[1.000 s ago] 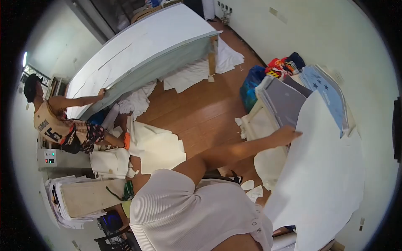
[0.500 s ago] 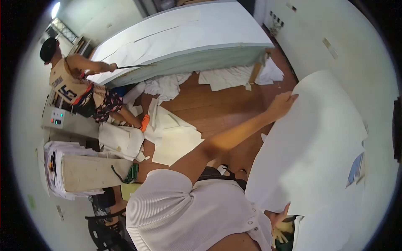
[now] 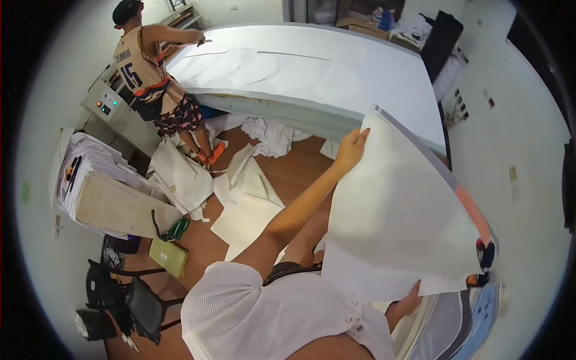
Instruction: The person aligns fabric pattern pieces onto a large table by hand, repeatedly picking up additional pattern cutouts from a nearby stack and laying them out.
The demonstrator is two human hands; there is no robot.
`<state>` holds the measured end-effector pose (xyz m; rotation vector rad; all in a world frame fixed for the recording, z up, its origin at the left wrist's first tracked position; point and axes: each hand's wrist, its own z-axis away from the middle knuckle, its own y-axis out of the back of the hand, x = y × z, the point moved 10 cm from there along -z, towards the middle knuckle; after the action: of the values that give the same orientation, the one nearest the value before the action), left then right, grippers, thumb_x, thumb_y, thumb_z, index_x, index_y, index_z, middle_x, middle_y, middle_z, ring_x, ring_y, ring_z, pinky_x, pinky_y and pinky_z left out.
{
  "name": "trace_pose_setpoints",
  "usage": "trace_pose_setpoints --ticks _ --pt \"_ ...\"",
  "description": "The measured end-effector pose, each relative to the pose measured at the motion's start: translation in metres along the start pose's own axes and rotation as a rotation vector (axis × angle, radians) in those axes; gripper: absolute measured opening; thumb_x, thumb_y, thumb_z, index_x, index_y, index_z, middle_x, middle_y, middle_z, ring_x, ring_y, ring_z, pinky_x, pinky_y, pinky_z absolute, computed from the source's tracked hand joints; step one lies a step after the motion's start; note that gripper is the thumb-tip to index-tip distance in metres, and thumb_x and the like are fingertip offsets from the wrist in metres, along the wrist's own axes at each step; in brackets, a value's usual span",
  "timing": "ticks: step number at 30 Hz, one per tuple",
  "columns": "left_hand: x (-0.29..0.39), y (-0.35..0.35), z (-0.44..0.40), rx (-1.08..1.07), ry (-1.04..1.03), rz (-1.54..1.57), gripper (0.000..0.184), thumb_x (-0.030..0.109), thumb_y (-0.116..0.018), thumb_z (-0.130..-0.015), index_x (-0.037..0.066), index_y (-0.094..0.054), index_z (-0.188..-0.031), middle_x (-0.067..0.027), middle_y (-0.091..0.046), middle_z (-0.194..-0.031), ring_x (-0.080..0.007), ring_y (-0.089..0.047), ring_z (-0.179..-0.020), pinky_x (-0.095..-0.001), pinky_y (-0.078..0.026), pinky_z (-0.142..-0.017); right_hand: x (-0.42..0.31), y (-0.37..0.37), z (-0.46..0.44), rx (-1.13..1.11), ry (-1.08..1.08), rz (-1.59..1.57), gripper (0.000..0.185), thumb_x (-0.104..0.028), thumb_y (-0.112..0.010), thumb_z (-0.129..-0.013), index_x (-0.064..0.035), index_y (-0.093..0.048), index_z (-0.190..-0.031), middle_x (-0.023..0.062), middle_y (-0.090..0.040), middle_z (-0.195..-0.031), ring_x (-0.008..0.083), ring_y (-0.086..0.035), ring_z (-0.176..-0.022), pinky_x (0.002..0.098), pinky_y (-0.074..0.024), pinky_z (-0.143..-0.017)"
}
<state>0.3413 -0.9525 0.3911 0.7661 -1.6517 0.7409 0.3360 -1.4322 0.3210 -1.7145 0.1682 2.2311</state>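
A large white paper sheet (image 3: 390, 204) hangs in front of me on the right, bent slightly, with a grey and pink printed strip along its far edge. My left hand (image 3: 351, 149) is closed on its upper left corner, thumb and fingers pinching the edge. My right hand (image 3: 408, 302) is at the sheet's lower edge, fingers closed around it and partly hidden. Below that hand lie more large printed sheets (image 3: 441, 321) with grey and blue areas.
A long white-topped table (image 3: 384, 69) spans the back, where another person (image 3: 141, 66) reaches over it. Cream paper scraps (image 3: 246, 198) lie on the brown floor. Left are a cabinet with lit buttons (image 3: 105, 108), a paper-piled stand (image 3: 117, 201) and a black chair (image 3: 144, 300).
My view has turned right. The sheet has swung leftward and its printed far edge now shows. Both hands still hold it. The other person's arm is raised further over the table.
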Motion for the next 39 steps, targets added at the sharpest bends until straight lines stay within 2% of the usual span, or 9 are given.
trace_pose_setpoints --ticks 4,6,10,15,20,24,32,35,39 --pt "-0.030 0.005 -0.064 0.077 -0.036 -0.082 0.029 0.027 -0.048 -0.089 -0.001 -0.054 -0.083 0.0021 -0.044 -0.060 -0.0082 -0.037 -0.056 -0.0225 -0.034 -0.053 -0.014 -0.069 -0.074 -0.080 0.055 0.011 0.034 -0.016 -0.055 -0.084 0.0097 -0.052 -0.106 0.0169 -0.060 -0.098 0.0221 -0.060 -0.079 0.0258 -0.0485 -0.067" --pt "-0.041 -0.004 -0.090 0.090 -0.020 -0.133 0.030 0.027 -0.046 -0.090 0.000 -0.048 -0.077 -0.0061 -0.045 -0.057 -0.0169 -0.040 -0.053 -0.0304 -0.037 -0.053 -0.027 -0.096 -0.103 -0.105 0.075 0.091 0.036 -0.018 -0.054 -0.084 0.0094 -0.051 -0.107 0.0172 -0.059 -0.098 0.0220 -0.060 -0.078 0.0259 -0.0484 -0.067" --pt "-0.046 -0.030 -0.141 0.144 -0.181 -0.259 0.024 0.024 -0.046 -0.090 0.001 -0.053 -0.085 -0.0020 -0.047 -0.059 -0.0132 -0.039 -0.052 -0.0259 -0.035 -0.051 -0.062 -0.162 -0.149 -0.150 0.149 0.318 0.040 -0.024 -0.052 -0.086 0.0086 -0.049 -0.109 0.0184 -0.058 -0.099 0.0218 -0.059 -0.077 0.0261 -0.0482 -0.067" --pt "-0.070 -0.078 -0.210 0.117 -0.146 -0.250 0.020 0.020 -0.045 -0.090 0.002 -0.053 -0.088 -0.0057 -0.052 -0.061 -0.0177 -0.042 -0.050 -0.0296 -0.036 -0.051 -0.100 -0.221 -0.196 -0.012 0.160 0.527 0.040 -0.024 -0.052 -0.086 0.0082 -0.052 -0.109 0.0194 -0.060 -0.098 0.0246 -0.060 -0.078 0.0260 -0.0479 -0.067" --pt "-0.095 -0.132 -0.290 0.099 -0.121 -0.292 0.017 0.017 -0.044 -0.089 0.003 -0.053 -0.091 -0.0075 -0.055 -0.063 -0.0201 -0.043 -0.050 -0.0317 -0.037 -0.051 -0.105 -0.273 -0.259 0.087 0.192 0.606 0.047 -0.033 -0.050 -0.087 0.0084 -0.049 -0.111 0.0196 -0.058 -0.099 0.0231 -0.060 -0.077 0.0264 -0.0485 -0.065" --pt "-0.092 -0.181 -0.370 0.099 -0.258 -0.173 0.015 0.016 -0.045 -0.089 0.004 -0.053 -0.092 -0.0061 -0.053 -0.061 -0.0176 -0.042 -0.050 -0.0299 -0.035 -0.050 -0.113 -0.333 -0.314 0.097 0.251 0.552 0.045 -0.032 -0.050 -0.088 0.0079 -0.049 -0.110 0.0195 -0.058 -0.099 0.0226 -0.060 -0.078 0.0258 -0.0485 -0.065" --pt "-0.127 -0.274 -0.550 -0.035 -0.006 -0.071 0.017 0.018 -0.044 -0.090 0.003 -0.054 -0.091 0.0011 -0.045 -0.061 -0.0094 -0.036 -0.054 -0.0228 -0.031 -0.051 -0.155 -0.466 -0.428 0.092 0.290 0.442 0.041 -0.027 -0.050 -0.089 0.0076 -0.049 -0.110 0.0183 -0.059 -0.099 0.0211 -0.059 -0.079 0.0250 -0.0481 -0.068" --pt "-0.133 -0.294 -0.616 -0.020 -0.024 -0.067 0.020 0.020 -0.044 -0.090 0.002 -0.053 -0.089 0.0016 -0.045 -0.062 -0.0084 -0.036 -0.057 -0.0220 -0.031 -0.053 -0.168 -0.522 -0.468 0.072 0.289 0.385 0.040 -0.025 -0.050 -0.088 0.0077 -0.049 -0.112 0.0183 -0.059 -0.099 0.0220 -0.059 -0.081 0.0253 -0.0478 -0.070" --pt "-0.145 -0.306 -0.681 0.081 0.041 -0.049 0.024 0.023 -0.045 -0.091 0.001 -0.052 -0.084 0.0012 -0.043 -0.063 -0.0084 -0.035 -0.059 -0.0224 -0.032 -0.055 -0.189 -0.601 -0.528 -0.098 0.336 0.239 0.037 -0.025 -0.051 -0.089 0.0066 -0.051 -0.108 0.0156 -0.060 -0.095 0.0173 -0.059 -0.077 0.0229 -0.0479 -0.067"
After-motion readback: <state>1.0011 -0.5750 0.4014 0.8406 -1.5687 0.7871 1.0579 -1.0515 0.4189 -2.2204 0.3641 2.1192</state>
